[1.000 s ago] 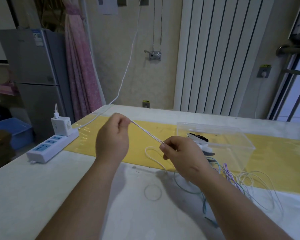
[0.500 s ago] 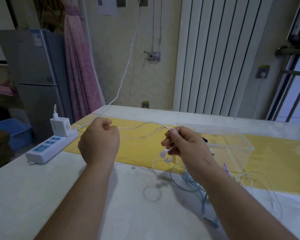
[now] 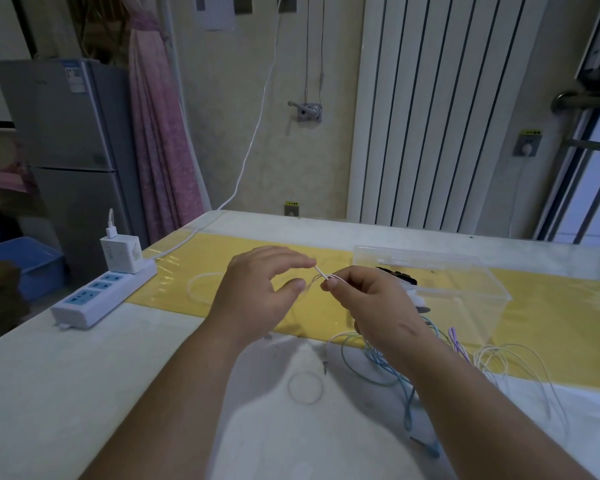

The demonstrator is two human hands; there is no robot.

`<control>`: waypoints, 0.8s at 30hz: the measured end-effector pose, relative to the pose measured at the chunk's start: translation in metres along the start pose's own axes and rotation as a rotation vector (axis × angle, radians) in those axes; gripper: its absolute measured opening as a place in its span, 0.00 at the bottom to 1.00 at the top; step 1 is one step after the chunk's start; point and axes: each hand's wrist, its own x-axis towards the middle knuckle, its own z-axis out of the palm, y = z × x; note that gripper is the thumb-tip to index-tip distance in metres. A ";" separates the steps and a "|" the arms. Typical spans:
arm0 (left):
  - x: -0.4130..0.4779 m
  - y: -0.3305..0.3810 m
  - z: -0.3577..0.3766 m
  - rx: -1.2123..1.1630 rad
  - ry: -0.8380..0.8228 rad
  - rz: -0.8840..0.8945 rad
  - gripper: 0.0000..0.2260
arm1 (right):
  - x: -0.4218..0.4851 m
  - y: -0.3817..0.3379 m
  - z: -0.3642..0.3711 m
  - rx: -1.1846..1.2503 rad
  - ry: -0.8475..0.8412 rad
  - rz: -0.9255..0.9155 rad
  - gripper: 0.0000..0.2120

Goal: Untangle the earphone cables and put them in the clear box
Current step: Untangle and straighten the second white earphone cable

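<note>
My right hand [image 3: 374,306] pinches a thin white earphone cable [image 3: 326,276] between thumb and forefinger above the yellow mat [image 3: 222,268]. My left hand [image 3: 257,289] is just left of it, thumb and fingers spread, the index tip almost touching the cable's short free end. A slack loop of the same cable [image 3: 196,284] lies on the mat. The clear box [image 3: 465,284] stands right of my hands with a dark earphone [image 3: 397,275] inside. Blue and green cables [image 3: 388,370], a purple one [image 3: 456,341] and white ones [image 3: 510,358] lie tangled in front of the box.
A white power strip [image 3: 101,294] with a charger [image 3: 120,252] plugged in sits at the table's left edge, its lead running up the wall. A small jack plug [image 3: 324,367] rests on the white tabletop [image 3: 84,393].
My left hand has moved right, close to the right hand, and opened. The cable that was stretched between the hands is now slack, with a loop lying on the mat.
</note>
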 end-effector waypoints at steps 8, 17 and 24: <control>0.001 -0.003 0.003 0.107 0.016 0.064 0.04 | -0.002 -0.001 -0.001 -0.006 -0.056 0.012 0.09; 0.003 0.000 -0.007 0.005 0.537 -0.298 0.05 | 0.000 -0.005 -0.006 -0.095 0.032 0.036 0.10; 0.005 -0.003 -0.022 -0.079 0.831 -0.649 0.05 | 0.003 -0.001 -0.009 -0.241 0.171 0.041 0.11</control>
